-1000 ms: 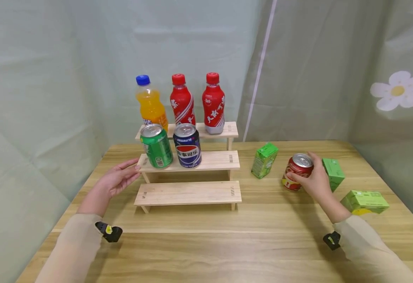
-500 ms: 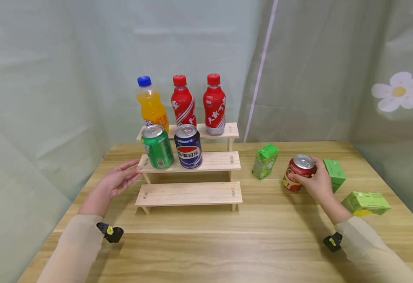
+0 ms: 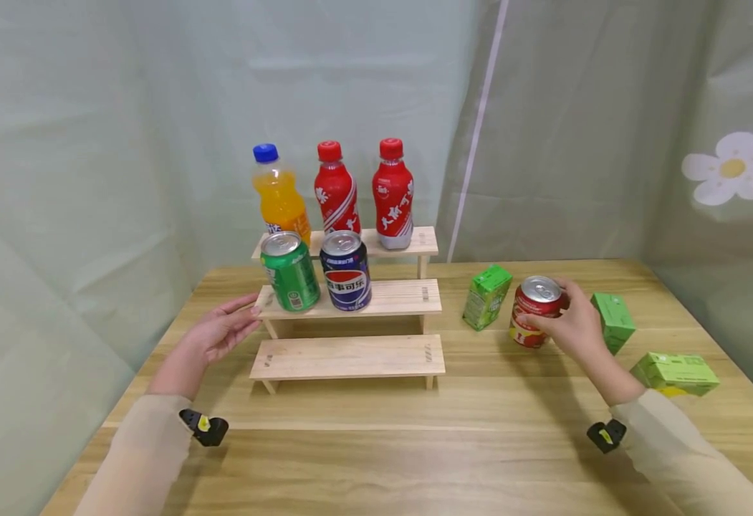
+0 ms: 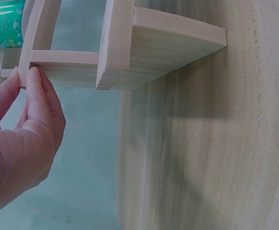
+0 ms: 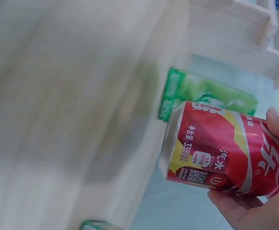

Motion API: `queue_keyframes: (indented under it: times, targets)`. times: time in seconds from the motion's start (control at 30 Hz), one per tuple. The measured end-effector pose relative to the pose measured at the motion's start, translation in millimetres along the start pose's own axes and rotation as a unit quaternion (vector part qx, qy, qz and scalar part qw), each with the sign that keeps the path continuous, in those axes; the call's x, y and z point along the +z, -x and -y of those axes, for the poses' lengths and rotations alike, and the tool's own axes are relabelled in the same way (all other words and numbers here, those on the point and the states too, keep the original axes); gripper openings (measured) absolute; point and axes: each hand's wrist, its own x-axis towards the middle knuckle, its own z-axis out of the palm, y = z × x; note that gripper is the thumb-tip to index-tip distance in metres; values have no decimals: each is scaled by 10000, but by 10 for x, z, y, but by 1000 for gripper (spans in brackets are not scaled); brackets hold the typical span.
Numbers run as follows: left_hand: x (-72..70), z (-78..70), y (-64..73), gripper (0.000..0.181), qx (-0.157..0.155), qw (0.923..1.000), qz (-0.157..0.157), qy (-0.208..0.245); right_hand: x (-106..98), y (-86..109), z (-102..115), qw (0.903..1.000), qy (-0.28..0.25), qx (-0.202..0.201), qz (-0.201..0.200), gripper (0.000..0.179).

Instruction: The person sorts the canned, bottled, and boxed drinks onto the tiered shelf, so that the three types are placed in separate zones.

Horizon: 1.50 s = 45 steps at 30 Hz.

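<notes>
My right hand (image 3: pixel 574 322) grips a red soda can (image 5: pixel 216 148) round its sides, thumb in front and fingers behind; in the right wrist view the can's base shows, tilted in that picture. At the left end of the wooden tiered shelf (image 3: pixel 350 357), my left hand (image 4: pixel 27 129) pinches the middle board's edge between thumb and fingers. A green can (image 3: pixel 290 278) and a dark blue Pepsi can (image 3: pixel 347 279) stand on the middle tier. On the top tier are an orange soda bottle (image 3: pixel 281 197) and two red-capped bottles, one on the right (image 3: pixel 393 197).
A green drink carton (image 3: pixel 487 297) stands between shelf and red can. Behind the right hand is another green carton (image 3: pixel 615 321), with a third carton (image 3: pixel 675 374) lying nearer the right forearm. Grey-green curtains (image 3: pixel 544 129) hang behind the wooden table (image 3: pixel 376 466).
The red can has risen slightly and shifted left with my right hand, closer to the standing carton. My left hand keeps its place at the shelf, while the whole head view has drifted a little.
</notes>
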Motion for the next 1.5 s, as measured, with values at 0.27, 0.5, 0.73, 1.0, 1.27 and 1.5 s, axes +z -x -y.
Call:
queue_keyframes:
  times: [0.27, 0.5, 0.73, 1.0, 1.27, 1.5]
  targets:
    - [-6, 10, 2, 32, 29, 10000, 32, 4, -40, -33, 252, 9995, -214, -251, -7, 75]
    - [2, -4, 4, 33, 35, 10000, 38, 18, -54, -60, 525, 9968, -664, -454, 11, 74]
    - [-1, 8, 3, 33, -6, 10000, 7, 59, -19, -89, 777, 9955, -772, -553, 32, 74]
    - [9, 15, -9, 32, -44, 10000, -8, 87, 80, -117, 1055, 9909, -1129, -660, 309, 72]
    - [12, -21, -1, 31, -102, 9999, -119, 47, 282, -176, 1282, 9859, -1416, -741, 494, 73]
    - [7, -29, -8, 31, -88, 9999, -49, 7, 497, -216, 1416, 9805, -1679, -741, 706, 74]
